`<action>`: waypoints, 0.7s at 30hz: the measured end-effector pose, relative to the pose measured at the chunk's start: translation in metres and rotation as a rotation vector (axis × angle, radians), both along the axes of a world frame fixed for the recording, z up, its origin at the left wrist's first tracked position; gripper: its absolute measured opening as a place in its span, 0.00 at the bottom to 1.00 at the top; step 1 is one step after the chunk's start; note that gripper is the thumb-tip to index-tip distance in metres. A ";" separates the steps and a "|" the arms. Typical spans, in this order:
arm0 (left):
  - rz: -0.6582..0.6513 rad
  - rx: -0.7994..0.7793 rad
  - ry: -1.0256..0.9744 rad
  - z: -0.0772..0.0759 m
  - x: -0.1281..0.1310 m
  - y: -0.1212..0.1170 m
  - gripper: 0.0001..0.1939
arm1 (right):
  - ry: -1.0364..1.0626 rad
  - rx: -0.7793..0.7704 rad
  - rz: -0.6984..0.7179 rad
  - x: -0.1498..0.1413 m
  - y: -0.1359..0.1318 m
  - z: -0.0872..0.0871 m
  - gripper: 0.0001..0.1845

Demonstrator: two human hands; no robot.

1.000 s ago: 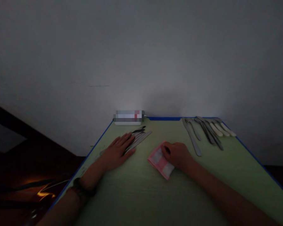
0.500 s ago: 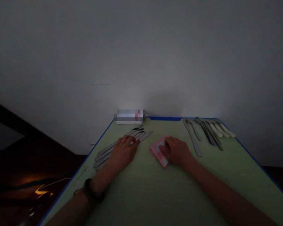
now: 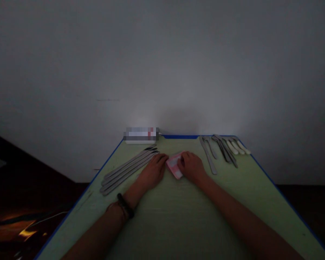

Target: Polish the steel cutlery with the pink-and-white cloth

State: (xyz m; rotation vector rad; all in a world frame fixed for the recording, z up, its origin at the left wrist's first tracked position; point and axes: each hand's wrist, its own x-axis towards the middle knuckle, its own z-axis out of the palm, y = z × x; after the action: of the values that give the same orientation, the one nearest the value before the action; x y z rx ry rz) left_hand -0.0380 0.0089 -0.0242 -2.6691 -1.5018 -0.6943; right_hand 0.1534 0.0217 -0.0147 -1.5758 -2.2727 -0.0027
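On the green tabletop (image 3: 162, 216), my right hand (image 3: 192, 166) is closed on a folded pink-and-white cloth (image 3: 175, 168), pinching its right side. My left hand (image 3: 154, 169), with a dark band at the wrist, lies just left of the cloth. Its bent fingertips are at the cloth's left edge; whether they pinch the cloth or something thin is hidden. Beside this hand, several metal table knives (image 3: 127, 168) lie side by side on a slant, blades toward the back.
At the right back lie metal cutlery (image 3: 224, 150), a longer piece (image 3: 209, 157) set apart, and several pieces with white handles (image 3: 232, 147). A white box-like object (image 3: 141, 141), partly blurred out, stands at the back left. Behind the table rises a grey wall (image 3: 162, 65).
My left hand has moved off the knives, rightward to the cloth's edge, so more of the knives shows. My right hand still holds the cloth. The whole view has shifted slightly.
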 end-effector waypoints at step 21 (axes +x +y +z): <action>0.139 -0.149 -0.189 0.005 0.022 0.022 0.20 | 0.044 -0.076 0.125 -0.002 -0.002 0.001 0.16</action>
State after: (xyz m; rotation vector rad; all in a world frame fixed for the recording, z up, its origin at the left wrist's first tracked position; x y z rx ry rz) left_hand -0.0156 0.0314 -0.0194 -2.6319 -1.8346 -0.8804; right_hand 0.1513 0.0193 -0.0139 -1.4524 -2.3580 0.1522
